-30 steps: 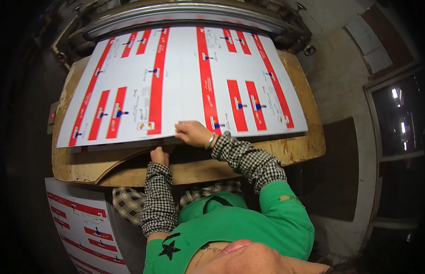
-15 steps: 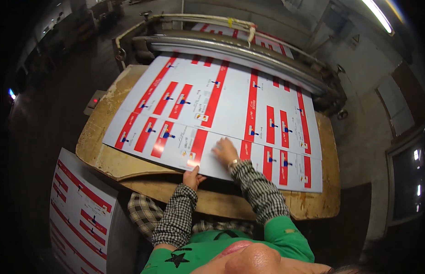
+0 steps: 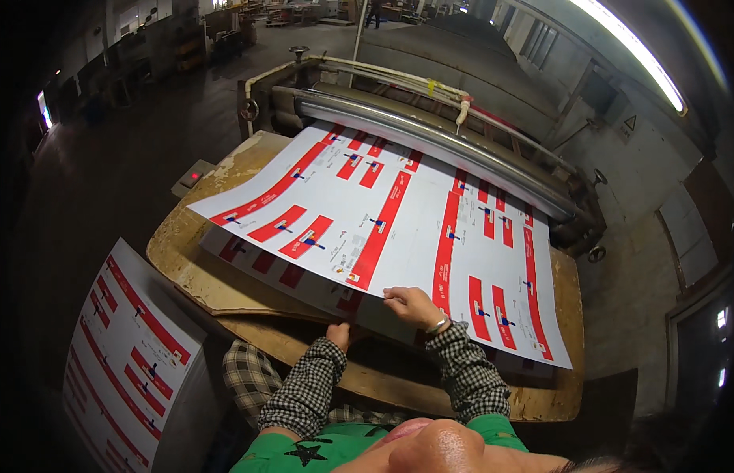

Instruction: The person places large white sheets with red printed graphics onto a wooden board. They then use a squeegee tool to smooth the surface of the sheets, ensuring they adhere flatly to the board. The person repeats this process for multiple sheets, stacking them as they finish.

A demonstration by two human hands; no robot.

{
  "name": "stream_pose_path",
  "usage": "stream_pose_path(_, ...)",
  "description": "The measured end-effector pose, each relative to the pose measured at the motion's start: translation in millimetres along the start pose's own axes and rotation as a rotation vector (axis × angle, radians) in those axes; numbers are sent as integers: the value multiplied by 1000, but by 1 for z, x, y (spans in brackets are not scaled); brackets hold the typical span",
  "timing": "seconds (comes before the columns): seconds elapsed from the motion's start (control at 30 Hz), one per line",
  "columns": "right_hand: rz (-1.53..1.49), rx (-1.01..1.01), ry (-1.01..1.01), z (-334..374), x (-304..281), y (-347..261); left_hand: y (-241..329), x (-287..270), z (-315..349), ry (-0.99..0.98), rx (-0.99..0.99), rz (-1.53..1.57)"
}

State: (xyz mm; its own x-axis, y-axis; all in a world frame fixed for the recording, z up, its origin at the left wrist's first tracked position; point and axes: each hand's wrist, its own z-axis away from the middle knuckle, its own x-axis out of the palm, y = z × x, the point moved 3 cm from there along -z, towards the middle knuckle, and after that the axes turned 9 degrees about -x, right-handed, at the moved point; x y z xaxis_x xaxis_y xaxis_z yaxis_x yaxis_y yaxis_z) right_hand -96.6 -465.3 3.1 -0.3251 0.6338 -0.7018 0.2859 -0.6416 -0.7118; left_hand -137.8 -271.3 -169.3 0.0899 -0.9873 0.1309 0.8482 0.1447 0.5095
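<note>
A large white printed sheet (image 3: pixel 414 229) with red bars and small blue figures slopes from the metal roller (image 3: pixel 430 130) toward me. Its near edge is raised, pinched between the thumb and fingers of my right hand (image 3: pixel 415 307). Underneath, in shadow, shows a second printed sheet (image 3: pixel 260 266) of the same pattern. My left hand (image 3: pixel 338 337) is closed at the near edge of that lower sheet, below and left of my right hand; its fingertips are partly hidden. Both sheets lie over a worn wooden feed table (image 3: pixel 181 256).
A stack of similar printed sheets (image 3: pixel 126 355) stands at the lower left, beside the table. Handwheels (image 3: pixel 596 254) stick out from the roller machine's ends. A small box with a red light (image 3: pixel 195 175) sits at the table's left edge. A wall is on the right.
The upper sheet's near edge has come up off the lower sheet, with my right hand now gripping it. My right hand moved nearer to me; my left hand shifted slightly down. The view tilted up.
</note>
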Motion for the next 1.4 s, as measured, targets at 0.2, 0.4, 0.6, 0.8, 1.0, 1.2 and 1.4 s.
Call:
stream_pose_path(0.2, -52, -8, -27, 22, 38, 8, -13, 3, -23, 14, 96, 110)
stream_pose_path(0.4, 74, 8, -85, 21, 62, 21, 14, 10, 22, -102, 117, 175)
stream_pose_path(0.6, 255, 144, 202, -14, 42, 94, 16, 29, 19, -448, 170, 288)
stream_pose_path(0.8, 433, 24, -182, -3, 76, 59, 13, 15, 18, -407, 190, 291)
stream_pose_path(1.0, 229, -26, -233, 9, 60, 53, 15, 17, 24, -420, 195, 270)
stream_pose_path(1.2, 345, -66, -215, 15, 71, 59, 18, 22, 28, -501, 142, 254)
stream_pose_path(1.4, 435, -58, -78, 18, 50, 15, 47, 20, 52, -445, 313, -48)
